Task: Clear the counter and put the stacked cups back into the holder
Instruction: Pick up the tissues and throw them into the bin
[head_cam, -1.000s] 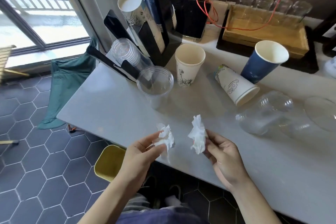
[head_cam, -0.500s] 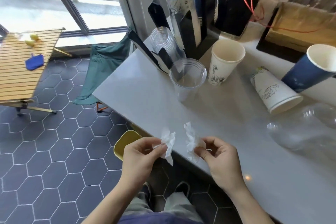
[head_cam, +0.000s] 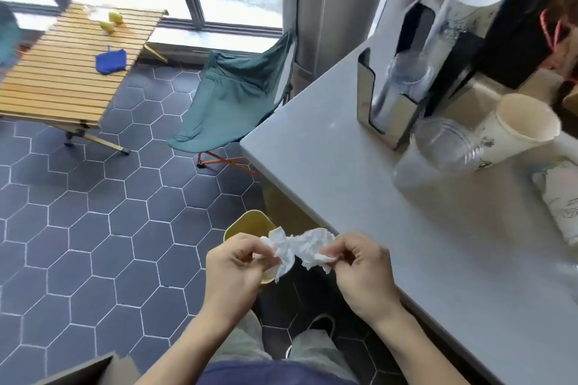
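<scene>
My left hand (head_cam: 236,269) pinches a crumpled white tissue (head_cam: 280,248), and my right hand (head_cam: 362,272) pinches a second crumpled tissue (head_cam: 316,247); the two wads touch, held off the counter's near edge over a yellow bin (head_cam: 247,225) on the floor. On the grey counter (head_cam: 359,184) stand a clear plastic cup (head_cam: 438,156) and a white paper cup (head_cam: 519,134), with another paper cup (head_cam: 560,197) lying on its side at the right edge. The black cup holder (head_cam: 394,97) at the counter's far end carries stacks of clear and paper cups.
A green folding chair (head_cam: 231,94) stands on the dark hexagon-tiled floor beside the counter's corner. A slatted wooden table (head_cam: 62,72) with a blue cloth and yellow fruit is at far left by the windows. Red cable hangs at the top right.
My view has swung left and down toward the floor. Both hands moved off the counter edge and came together, so the two tissues now touch above the yellow bin.
</scene>
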